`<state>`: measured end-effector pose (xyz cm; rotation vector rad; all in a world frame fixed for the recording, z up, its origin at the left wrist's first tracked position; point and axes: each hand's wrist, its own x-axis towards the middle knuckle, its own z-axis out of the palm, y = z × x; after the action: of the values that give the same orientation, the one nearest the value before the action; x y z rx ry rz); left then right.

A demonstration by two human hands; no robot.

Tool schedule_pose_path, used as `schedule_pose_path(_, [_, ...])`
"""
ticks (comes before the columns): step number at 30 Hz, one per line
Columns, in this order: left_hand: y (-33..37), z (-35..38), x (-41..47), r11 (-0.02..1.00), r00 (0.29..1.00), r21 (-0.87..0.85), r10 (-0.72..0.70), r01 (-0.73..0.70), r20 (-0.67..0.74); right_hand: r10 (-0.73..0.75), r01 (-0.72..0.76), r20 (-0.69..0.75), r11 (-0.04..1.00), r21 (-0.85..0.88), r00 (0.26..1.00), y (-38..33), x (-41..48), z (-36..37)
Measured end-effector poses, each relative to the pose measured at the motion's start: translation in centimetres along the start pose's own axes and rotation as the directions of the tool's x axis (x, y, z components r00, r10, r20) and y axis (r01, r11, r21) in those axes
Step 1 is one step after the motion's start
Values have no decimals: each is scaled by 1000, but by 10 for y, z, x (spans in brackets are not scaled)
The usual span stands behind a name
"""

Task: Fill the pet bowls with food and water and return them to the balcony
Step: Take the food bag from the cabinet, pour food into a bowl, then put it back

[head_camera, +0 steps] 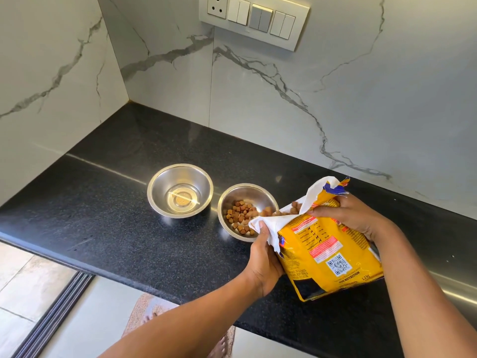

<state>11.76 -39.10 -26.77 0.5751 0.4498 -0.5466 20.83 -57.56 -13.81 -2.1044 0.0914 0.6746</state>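
Both hands held the yellow food bag (327,254) tipped over: the left hand (265,264) pinched its white flap, the right hand (353,218) gripped its top. Brown kibble (241,215) lay in the bowl (260,193) just beyond the left hand; the other bowl (165,177) sat farther left on the black surface (103,202)

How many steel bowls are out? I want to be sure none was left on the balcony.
2. The left bowl sits on the black counter, holding no kibble; the right bowl beside it is receiving kibble from the yellow bag.
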Motion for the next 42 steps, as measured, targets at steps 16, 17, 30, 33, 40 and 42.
schedule_pose_path(16, [1, 3, -6, 999, 1000, -25, 22, -22, -10, -4, 5, 34, 1000, -11, 999, -2, 6, 0])
schedule_pose_path(17, [0, 3, -7, 999, 1000, -22, 27, -28, -11, -5, 5, 40, 1000, -16, 999, -2, 7, 0])
schedule_pose_path(30, [2, 6, -12, 999, 999, 17, 45, -45, -7, -21, 23, 44, 998, -51, 999, -3, 10, 1])
schedule_pose_path(33, [2, 8, -12, 998, 998, 36, 56, -56, -3, -13, 15, 40, 999, -50, 999, -6, 11, 0])
schedule_pose_path(40, [-1, 10, -7, 999, 999, 35, 35, -35, 3, 6, -3, 31, 995, -102, 1000, -7, 12, -4])
schedule_pose_path(42, [-1, 11, -6, 999, 999, 29, 35, -35, 4, 5, -2, 27, 995, -97, 1000, -8, 12, -5])
